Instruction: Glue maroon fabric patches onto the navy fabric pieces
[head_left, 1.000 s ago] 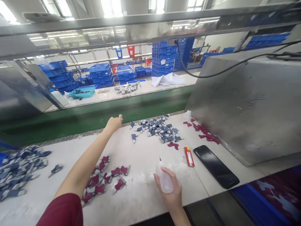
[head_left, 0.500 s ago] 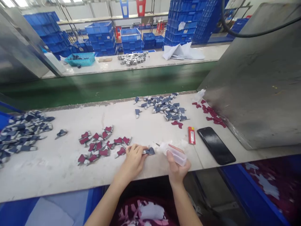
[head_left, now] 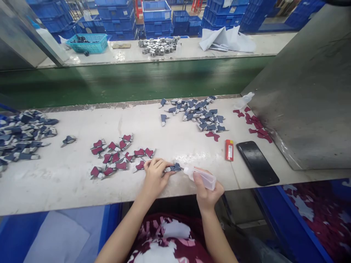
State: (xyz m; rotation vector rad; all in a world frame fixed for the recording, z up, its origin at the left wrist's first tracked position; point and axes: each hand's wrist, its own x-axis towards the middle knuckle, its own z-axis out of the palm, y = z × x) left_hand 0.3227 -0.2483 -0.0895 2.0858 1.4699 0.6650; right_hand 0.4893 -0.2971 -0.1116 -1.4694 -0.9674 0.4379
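Note:
My left hand pinches a small navy-and-grey piece just above the white worktable. In my right hand is a translucent squeeze bottle with a thin dark nozzle, its tip at the right end of that piece; whether it touches I cannot tell. Left of my left hand lie several grey pieces with maroon tops. Beyond my hands is a pile of navy-and-grey pieces, with loose maroon cutouts at its near edge.
A red lighter and a black phone lie to the right. More maroon cutouts rest by a metal panel. Another navy pile is far left. A teal basket and grey parts sit on the back ledge.
The bottle's nozzle has moved left to the navy piece, from a small gap away. My left hand keeps its hold. The camera view has tilted downward.

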